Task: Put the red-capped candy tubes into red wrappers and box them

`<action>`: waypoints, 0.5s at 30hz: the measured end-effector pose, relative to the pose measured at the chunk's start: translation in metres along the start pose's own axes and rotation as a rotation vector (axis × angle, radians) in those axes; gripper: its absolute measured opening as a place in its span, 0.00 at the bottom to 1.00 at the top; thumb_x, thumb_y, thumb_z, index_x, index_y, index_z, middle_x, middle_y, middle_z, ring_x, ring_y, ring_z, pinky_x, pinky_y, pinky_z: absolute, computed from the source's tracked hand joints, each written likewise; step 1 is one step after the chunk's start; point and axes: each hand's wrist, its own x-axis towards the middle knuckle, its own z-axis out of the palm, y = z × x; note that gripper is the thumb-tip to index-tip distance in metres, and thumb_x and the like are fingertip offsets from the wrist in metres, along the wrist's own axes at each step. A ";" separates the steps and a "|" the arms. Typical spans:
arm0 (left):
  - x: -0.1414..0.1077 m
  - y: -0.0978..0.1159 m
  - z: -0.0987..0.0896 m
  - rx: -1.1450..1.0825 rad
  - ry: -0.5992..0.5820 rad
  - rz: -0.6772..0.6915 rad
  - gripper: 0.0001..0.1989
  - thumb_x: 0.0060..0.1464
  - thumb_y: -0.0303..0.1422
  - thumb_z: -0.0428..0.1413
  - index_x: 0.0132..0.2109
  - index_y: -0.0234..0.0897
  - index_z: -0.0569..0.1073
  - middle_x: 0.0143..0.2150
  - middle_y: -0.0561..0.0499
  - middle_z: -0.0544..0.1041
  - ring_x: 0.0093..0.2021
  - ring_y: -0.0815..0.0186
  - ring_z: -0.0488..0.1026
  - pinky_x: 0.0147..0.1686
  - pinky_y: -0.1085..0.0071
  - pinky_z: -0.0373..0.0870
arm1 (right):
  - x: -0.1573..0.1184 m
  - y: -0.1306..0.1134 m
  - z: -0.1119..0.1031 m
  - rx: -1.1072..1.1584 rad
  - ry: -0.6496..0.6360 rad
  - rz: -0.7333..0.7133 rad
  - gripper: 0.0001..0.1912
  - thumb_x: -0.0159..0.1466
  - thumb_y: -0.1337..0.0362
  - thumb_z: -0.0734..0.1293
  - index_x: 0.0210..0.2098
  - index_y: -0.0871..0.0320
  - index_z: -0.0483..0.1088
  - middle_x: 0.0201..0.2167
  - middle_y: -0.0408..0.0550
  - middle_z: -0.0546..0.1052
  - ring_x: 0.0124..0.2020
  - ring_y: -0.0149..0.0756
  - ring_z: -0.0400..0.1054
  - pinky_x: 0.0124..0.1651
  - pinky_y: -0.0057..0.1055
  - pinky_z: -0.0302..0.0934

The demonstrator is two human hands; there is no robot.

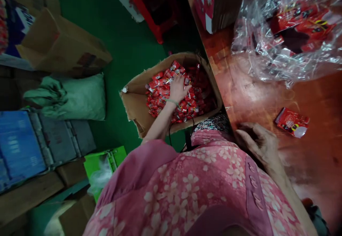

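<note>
My left hand (178,88), with a pale green band at the wrist, reaches into a cardboard box (136,109). It lies on a heap of small red wrapped packets (160,95), thumb spread away from the fingers; the fingertips are partly hidden among the wrappers. At the edge of the reddish wooden table (245,97) rests my right hand (258,141), thumb apart and fingers loosely bent, with nothing visible in it. To the right of that hand, a small stack of red printed pouches (292,122) lies on the tabletop.
A clear plastic bag (256,57) holding red printed pouches sits at the table's far right, beside a carton (221,4). A red stool (157,11) stands beyond the box. On the left are an open carton (66,43), a green sack (77,97) and blue crates (20,147).
</note>
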 end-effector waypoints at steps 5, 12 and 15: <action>0.071 -0.042 -0.014 0.322 -0.153 -0.191 0.46 0.55 0.62 0.52 0.73 0.42 0.58 0.72 0.36 0.63 0.70 0.33 0.56 0.64 0.33 0.56 | 0.002 -0.003 0.002 -0.031 0.075 0.012 0.11 0.69 0.55 0.68 0.41 0.55 0.78 0.35 0.46 0.83 0.34 0.36 0.77 0.39 0.32 0.69; 0.006 -0.083 0.014 0.259 -0.384 -0.305 0.43 0.52 0.61 0.57 0.70 0.49 0.63 0.72 0.40 0.60 0.66 0.37 0.64 0.63 0.43 0.65 | 0.002 0.006 0.004 -0.040 0.189 0.004 0.07 0.66 0.60 0.71 0.38 0.56 0.80 0.32 0.45 0.83 0.31 0.34 0.77 0.36 0.28 0.69; -0.062 -0.106 0.033 0.241 -0.433 -0.366 0.38 0.54 0.57 0.57 0.67 0.48 0.68 0.69 0.41 0.65 0.67 0.41 0.64 0.64 0.46 0.64 | 0.002 0.013 0.005 -0.047 0.229 -0.035 0.06 0.64 0.62 0.72 0.39 0.55 0.80 0.32 0.45 0.83 0.30 0.34 0.77 0.36 0.28 0.69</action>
